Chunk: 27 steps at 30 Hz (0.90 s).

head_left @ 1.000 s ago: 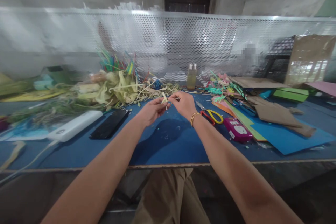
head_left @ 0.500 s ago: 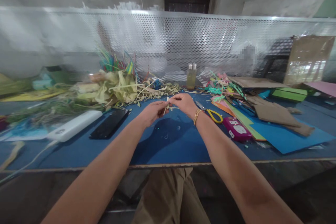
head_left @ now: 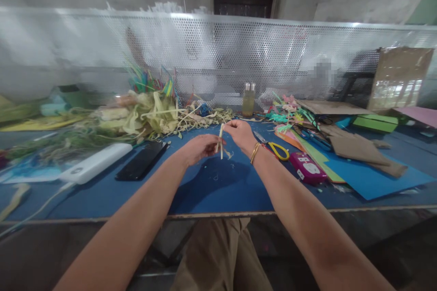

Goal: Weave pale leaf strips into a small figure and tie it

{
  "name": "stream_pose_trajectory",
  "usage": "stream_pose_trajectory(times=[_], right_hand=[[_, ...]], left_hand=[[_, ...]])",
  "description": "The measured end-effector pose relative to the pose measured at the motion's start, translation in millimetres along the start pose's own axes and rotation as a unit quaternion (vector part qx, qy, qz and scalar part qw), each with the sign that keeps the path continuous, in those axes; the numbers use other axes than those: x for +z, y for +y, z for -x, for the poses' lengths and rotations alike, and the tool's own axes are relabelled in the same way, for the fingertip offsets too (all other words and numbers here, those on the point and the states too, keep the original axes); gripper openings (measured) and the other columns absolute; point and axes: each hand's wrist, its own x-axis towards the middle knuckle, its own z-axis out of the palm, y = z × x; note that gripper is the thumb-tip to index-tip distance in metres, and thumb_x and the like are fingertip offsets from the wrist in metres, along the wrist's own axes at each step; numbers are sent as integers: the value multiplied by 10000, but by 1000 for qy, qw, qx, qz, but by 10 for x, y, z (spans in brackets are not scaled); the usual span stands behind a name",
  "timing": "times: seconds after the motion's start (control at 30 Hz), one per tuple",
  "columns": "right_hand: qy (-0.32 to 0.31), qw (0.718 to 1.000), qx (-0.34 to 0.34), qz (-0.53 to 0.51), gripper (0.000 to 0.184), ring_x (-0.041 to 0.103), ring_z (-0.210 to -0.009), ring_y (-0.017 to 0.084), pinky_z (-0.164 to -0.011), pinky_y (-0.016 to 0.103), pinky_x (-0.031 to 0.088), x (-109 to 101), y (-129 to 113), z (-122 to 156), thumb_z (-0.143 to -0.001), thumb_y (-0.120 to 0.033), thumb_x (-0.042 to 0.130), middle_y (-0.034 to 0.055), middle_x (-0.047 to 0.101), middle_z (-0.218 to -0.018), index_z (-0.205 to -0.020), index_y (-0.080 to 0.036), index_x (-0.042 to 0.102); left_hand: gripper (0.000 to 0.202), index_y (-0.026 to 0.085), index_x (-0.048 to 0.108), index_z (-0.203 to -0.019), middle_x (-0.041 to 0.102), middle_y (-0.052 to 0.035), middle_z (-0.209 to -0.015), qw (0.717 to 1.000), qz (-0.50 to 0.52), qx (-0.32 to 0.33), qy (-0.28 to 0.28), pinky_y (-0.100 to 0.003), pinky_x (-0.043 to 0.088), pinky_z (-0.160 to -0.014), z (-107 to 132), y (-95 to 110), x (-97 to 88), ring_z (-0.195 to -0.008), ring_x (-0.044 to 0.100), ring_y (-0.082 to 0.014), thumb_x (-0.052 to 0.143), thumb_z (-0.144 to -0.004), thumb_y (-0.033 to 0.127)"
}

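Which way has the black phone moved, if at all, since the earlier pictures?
No, neither way: against the table's front edge, the black phone has kept its place.

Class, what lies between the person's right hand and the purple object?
The head view shows scissors with a yellow handle on the blue tabletop between the right hand and the purple object.

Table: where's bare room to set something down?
Best: front middle of the table, near side of left hand and right hand, between phone and purple box; only small scraps. Smaller: front left, between white device, phone and near edge. Crowded: back left, leafy pile; right, cardboard and blue paper.
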Motion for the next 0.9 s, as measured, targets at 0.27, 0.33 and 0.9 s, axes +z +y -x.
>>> stream_pose_trajectory(times=[0.27,0.33,0.9], right_hand=[[20,999,1,-43,205,469,-594,104,-610,238,389,-40,-19,-22,-704,-378,612,-31,563,-607,-661,-177,614],[44,997,14,-57,211,473,-582,104,-609,240,396,-41,-28,-23,-707,-385,609,-36,548,-584,-662,-179,599],[12,947,191,-260,119,523,-504,78,-489,205,412,121,-100,67,-747,-277,604,-31,563,-613,-707,-190,533]], left_hand=[[278,175,721,-920,659,-49,-748,997,61,28,30,-240,410,-591,11,8,24,-688,602,-137,771,-678,301],[290,168,707,-922,673,-54,-768,993,96,27,58,-234,413,-584,-4,18,21,-695,617,-139,785,-647,217],[288,167,716,-826,636,-3,-707,980,76,121,138,-194,344,-493,-118,-104,-9,-601,552,-77,842,-580,247]])
